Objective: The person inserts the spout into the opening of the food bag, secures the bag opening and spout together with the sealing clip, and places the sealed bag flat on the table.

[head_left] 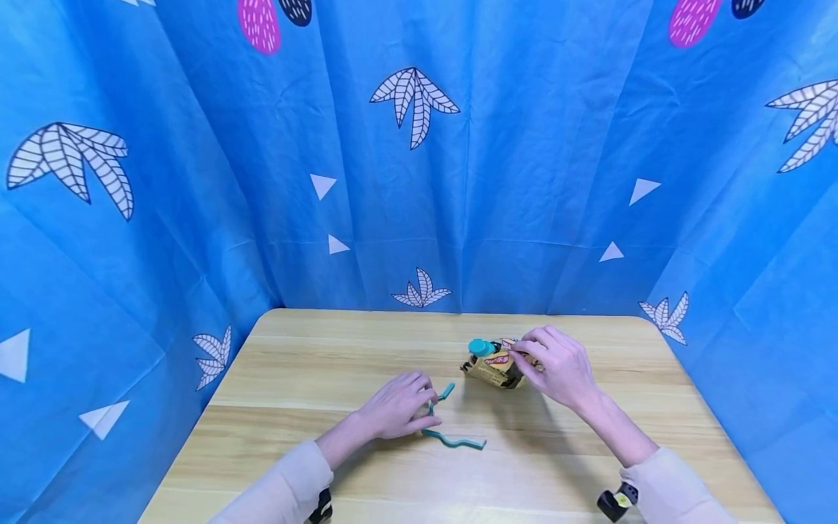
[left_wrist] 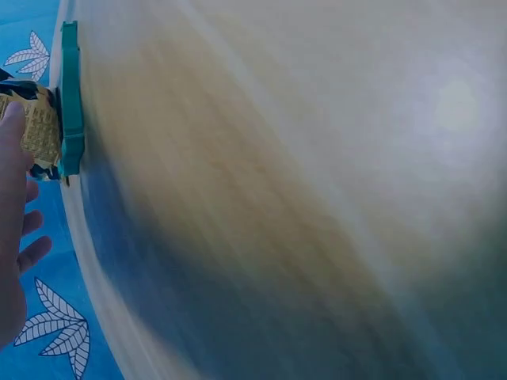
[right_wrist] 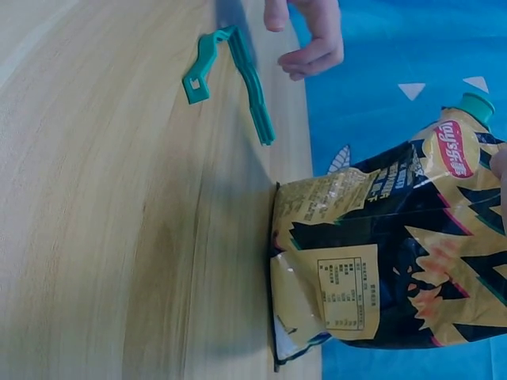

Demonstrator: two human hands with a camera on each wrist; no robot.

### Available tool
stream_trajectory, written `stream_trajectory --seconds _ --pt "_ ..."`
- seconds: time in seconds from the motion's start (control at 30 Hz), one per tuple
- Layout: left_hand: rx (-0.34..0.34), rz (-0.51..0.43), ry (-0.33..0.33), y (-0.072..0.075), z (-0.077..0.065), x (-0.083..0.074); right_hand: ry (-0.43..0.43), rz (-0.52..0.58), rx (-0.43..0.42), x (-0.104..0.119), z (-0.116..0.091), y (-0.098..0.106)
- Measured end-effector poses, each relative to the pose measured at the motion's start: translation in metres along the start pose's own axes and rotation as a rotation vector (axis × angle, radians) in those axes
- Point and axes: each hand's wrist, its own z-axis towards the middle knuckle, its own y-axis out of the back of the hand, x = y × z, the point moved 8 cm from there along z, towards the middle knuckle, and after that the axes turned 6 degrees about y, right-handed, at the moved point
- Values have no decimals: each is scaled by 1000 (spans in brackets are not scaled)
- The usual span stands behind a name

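Note:
In the head view, my right hand (head_left: 556, 364) pinches a gold-and-black chip bag (head_left: 499, 372) near its upper right side. The bag stands on the table, printed side visible in the right wrist view, where only a fingertip (right_wrist: 498, 163) of that hand shows. A round teal cap (head_left: 481, 347) sits at the bag's top corner. My left hand (head_left: 401, 406) hovers around a teal bent plastic strip (head_left: 458, 442), its fingers loosely bent and holding nothing. The strip (right_wrist: 252, 87) lies on the table in a V shape, and the left hand partly covers it in the head view.
The light wooden table (head_left: 314, 364) has rounded far corners. Blue patterned curtains (head_left: 537, 182) hang behind it and along both sides. A black wrist camera (head_left: 617, 502) is strapped at the right sleeve.

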Motion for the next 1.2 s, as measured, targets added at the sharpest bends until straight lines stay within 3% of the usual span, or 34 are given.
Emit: stream_trajectory --seconds 0.57,1.2 --pt "49 6 -21 -14 -14 -4 -1 3 1 1 0 -1" --pt "66 27 -45 -21 -17 -11 -3 2 -8 0 -1 -1"
